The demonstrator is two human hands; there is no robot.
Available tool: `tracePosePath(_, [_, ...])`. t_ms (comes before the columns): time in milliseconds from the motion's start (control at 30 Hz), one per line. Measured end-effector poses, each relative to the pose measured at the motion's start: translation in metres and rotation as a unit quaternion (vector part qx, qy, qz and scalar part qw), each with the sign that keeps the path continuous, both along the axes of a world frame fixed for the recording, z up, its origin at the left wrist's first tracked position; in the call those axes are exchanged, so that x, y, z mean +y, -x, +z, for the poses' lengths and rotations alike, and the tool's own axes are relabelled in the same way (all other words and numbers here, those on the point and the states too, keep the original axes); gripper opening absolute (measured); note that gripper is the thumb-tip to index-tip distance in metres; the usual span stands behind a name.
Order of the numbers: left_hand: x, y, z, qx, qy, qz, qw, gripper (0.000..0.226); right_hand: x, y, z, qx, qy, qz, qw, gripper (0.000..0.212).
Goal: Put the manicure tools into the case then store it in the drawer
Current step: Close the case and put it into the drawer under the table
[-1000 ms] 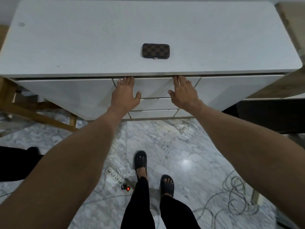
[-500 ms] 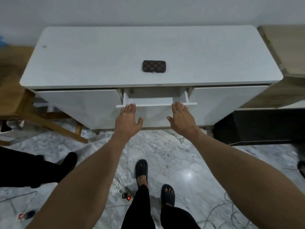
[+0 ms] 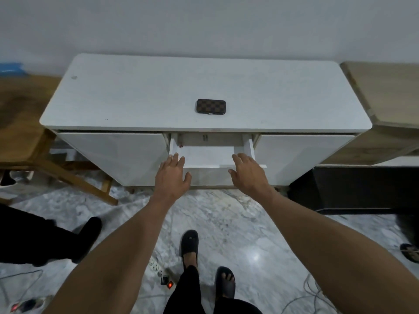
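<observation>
Drawer (image 3: 209, 155) pulled out. Left hand (image 3: 172, 177) and right hand (image 3: 248, 172) spread flat over front edge, holding nothing. Case (image 3: 211, 106) closed on cabinet (image 3: 136, 105).

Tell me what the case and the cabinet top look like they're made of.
Case: likely faux leather, from its brown checkered print, dark edging and small metal clasp. Cabinet top: probably laminated board with a matte white, faintly marbled finish; the core is hidden.
</observation>
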State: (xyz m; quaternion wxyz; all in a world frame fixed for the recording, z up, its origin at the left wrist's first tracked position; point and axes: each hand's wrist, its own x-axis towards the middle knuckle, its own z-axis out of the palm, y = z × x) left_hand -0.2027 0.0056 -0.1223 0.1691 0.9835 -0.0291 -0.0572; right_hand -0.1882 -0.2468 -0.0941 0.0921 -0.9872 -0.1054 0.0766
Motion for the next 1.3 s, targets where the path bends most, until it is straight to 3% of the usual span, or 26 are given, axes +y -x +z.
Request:
tracePosePath(267, [0.013,-0.094,0.025,-0.080,0.046,0.011,0.996,0.059,0.024,-0.092,0.042,-0.071,-0.034,-0.016,0.997,0.044])
tracePosePath(600, [0.024,-0.192,0.010,-0.075,0.012,-0.030,0.997,0.064,0.057,-0.197,0.038,-0.046,-0.050,-0.018,0.997,0.055])
tracePosePath(800, [0.026,-0.203,-0.014,-0.104,-0.029,-0.055,0.993,0.074,0.068,-0.227,0.027,-0.015,-0.024,0.025,0.999,0.068])
tracePosePath(1000, [0.023,-0.202,-0.018,-0.129,-0.067,-0.053,0.988,0.071,0.068,-0.233,0.020,0.010,-0.022,0.032,0.999,0.064])
tracePosePath(1300, [0.022,-0.202,-0.015,-0.101,-0.080,-0.058,0.990,0.073,0.060,-0.217,0.028,-0.003,-0.045,0.025,0.999,0.057])
